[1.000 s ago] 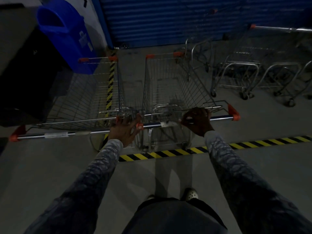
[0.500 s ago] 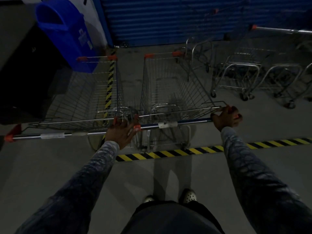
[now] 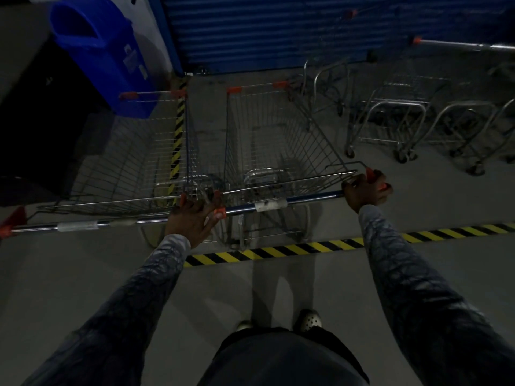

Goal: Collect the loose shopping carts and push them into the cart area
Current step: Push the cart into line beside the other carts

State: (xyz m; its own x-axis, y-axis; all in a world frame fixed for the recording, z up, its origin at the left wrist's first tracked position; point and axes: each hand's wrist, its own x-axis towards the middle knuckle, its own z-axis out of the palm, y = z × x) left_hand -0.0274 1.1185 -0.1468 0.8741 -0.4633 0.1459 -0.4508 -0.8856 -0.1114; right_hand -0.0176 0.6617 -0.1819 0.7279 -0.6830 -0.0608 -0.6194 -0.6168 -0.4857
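Note:
Two wire shopping carts with orange corner caps stand side by side in front of me. The left cart has its handle bar running to the far left. The right cart has a blue handle bar with a white label. My left hand lies over the spot where the two handle ends meet, fingers wrapped on the adjoining ends. My right hand grips the right end of the right cart's handle, by its orange cap.
A blue bin stands at the upper left against a dark block. A blue roller shutter closes the back. More parked carts stand at the right. Yellow-black tape crosses the floor under the handles.
My right hand slid from the middle of the right cart's handle out to its right end. Both carts have shifted slightly forward. My left hand has stayed in place.

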